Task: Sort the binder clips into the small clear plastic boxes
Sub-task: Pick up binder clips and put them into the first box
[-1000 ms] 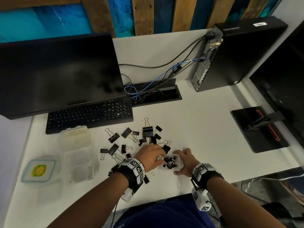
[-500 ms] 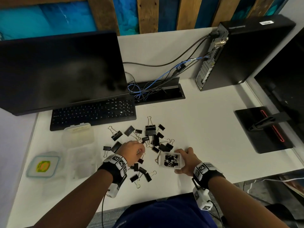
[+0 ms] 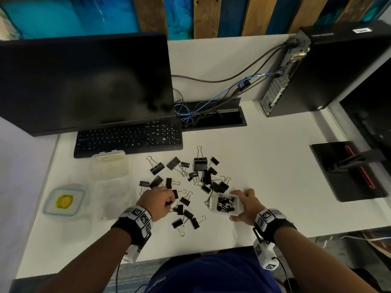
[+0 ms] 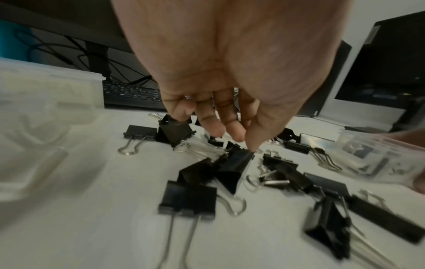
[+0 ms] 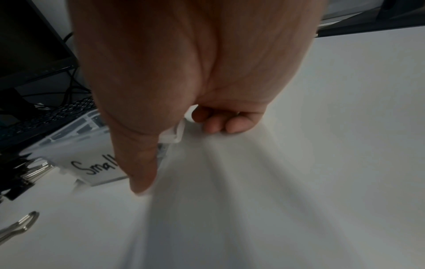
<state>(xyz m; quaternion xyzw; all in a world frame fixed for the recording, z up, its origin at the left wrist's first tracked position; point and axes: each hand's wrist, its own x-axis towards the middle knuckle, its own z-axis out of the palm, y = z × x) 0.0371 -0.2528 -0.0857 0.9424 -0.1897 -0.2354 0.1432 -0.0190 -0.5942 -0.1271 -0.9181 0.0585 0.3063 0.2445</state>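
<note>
Head view: left hand [image 3: 157, 200], fingers curled, pinches a small black binder clip [image 3: 170, 203] at the near-left side of the scattered black binder clips with wire handles [image 3: 200, 178] on the white bench [image 3: 264, 166]. Right hand [image 3: 246, 205] grips the small clear plastic box [image 3: 225, 205], which holds small clips; the box sits just right of the pile. Bare bench lies right of the right-hand fingers.

Left wrist view: fingers [image 4: 232, 127] and thumb close on the black clip [image 4: 232, 165]; loose clips crowd all round below them.

Right wrist view: thumb and curled fingers [image 5: 220, 122] clamp the box [image 5: 76, 143] by its near rim, label reading "Small"; open bench beyond.
</note>
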